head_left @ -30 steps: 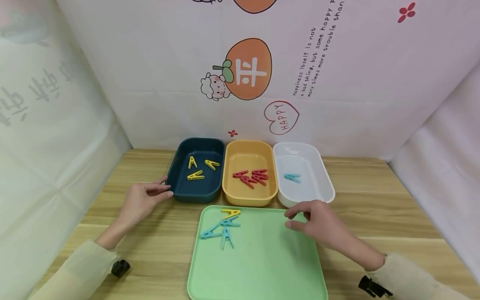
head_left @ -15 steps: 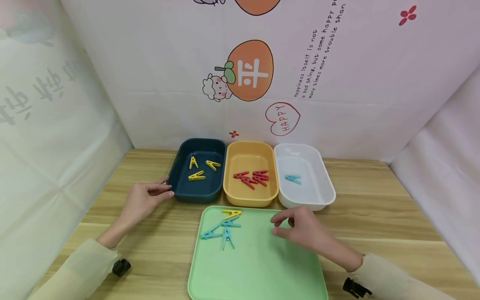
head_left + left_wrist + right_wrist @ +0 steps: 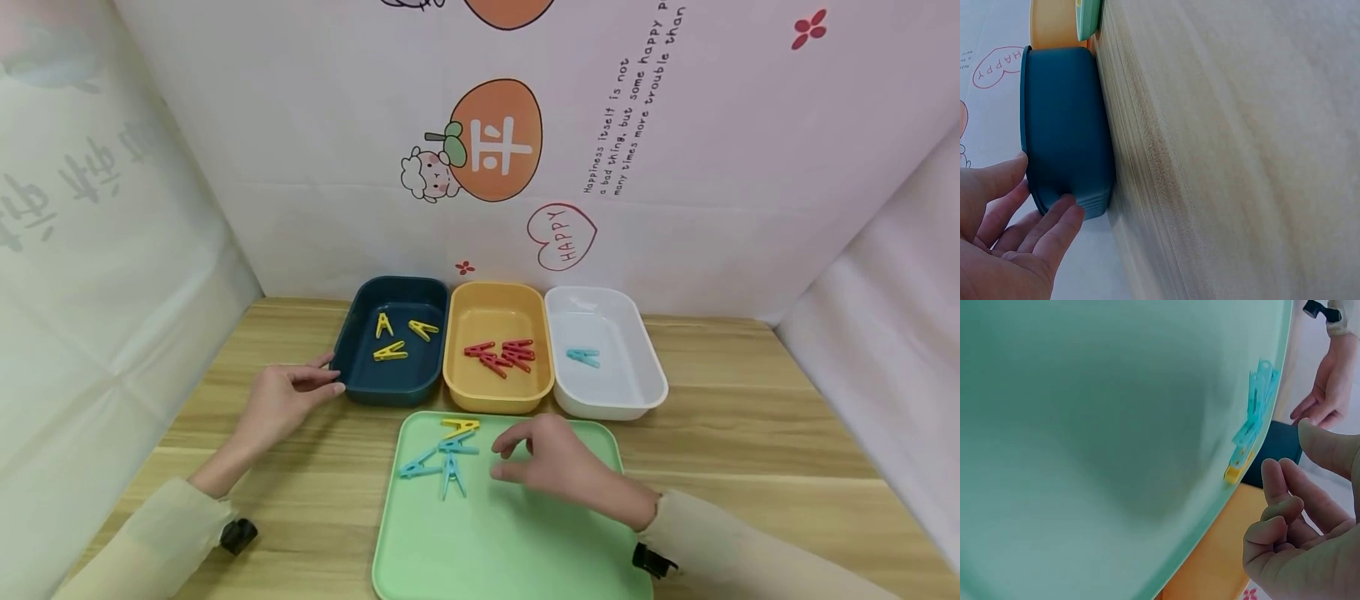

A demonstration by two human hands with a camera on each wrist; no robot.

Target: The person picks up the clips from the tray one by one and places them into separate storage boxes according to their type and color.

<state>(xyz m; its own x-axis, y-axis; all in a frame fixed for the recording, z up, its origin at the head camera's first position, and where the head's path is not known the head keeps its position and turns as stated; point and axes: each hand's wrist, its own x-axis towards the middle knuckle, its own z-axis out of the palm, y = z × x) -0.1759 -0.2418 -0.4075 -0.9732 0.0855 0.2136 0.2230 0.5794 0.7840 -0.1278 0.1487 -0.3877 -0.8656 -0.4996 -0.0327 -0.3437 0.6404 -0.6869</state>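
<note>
My left hand touches the outside of the dark blue bin at its near-left corner, fingertips and thumb against the wall. In the left wrist view the fingers lie at the bin's end. Over the light green tray hovers my right hand, thumb and index finger apart, nothing between them. Left of its fingertips, several clothespins lie in the tray's far-left corner: a yellow clothespin at the back, and light blue clothespins in front of it. In the right wrist view the other fingers are loosely bent.
Three yellow clothespins lie in the blue bin. Beside it stand a yellow-orange bin with several red clothespins and a white bin holding light blue clothespins. A printed cloth hangs behind the wooden table.
My right hand has moved left across the tray, from near the white bin toward the clothespins. The left hand stays at the blue bin, and the clothespins have not moved.
</note>
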